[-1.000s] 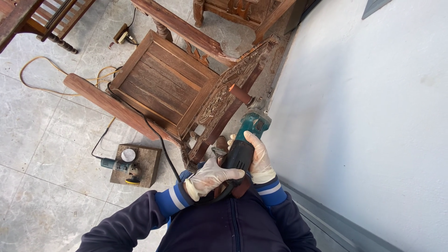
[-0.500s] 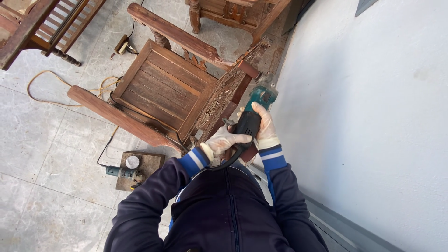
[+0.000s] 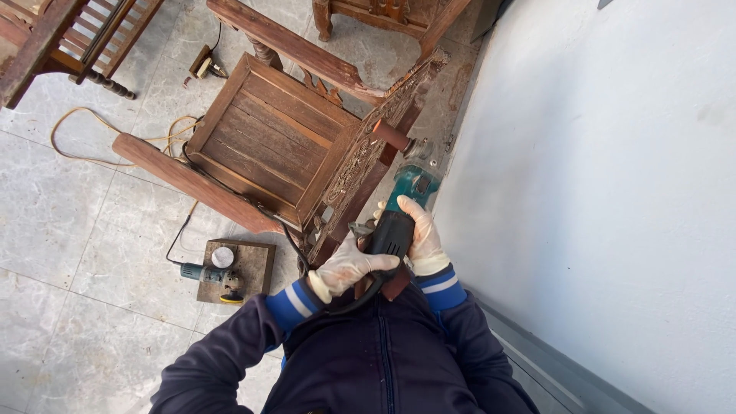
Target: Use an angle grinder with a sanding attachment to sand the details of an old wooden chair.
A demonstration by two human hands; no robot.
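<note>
Closest in, the left hand [image 3: 346,268], in a pale glove, wraps around the rear of the angle grinder [image 3: 399,218], and the gloved right hand [image 3: 420,234] grips its dark body from the other side. The grinder's teal head points away from the person, with its reddish side handle [image 3: 392,135] touching the carved back of the wooden chair [image 3: 280,142]. A black cord [image 3: 222,180] runs over the chair's armrest. To the left, a second small power tool [image 3: 207,274] lies on a wooden block [image 3: 249,264] on the tiled floor [image 3: 61,230]. A pale wall [image 3: 598,176] stands to the right.
</note>
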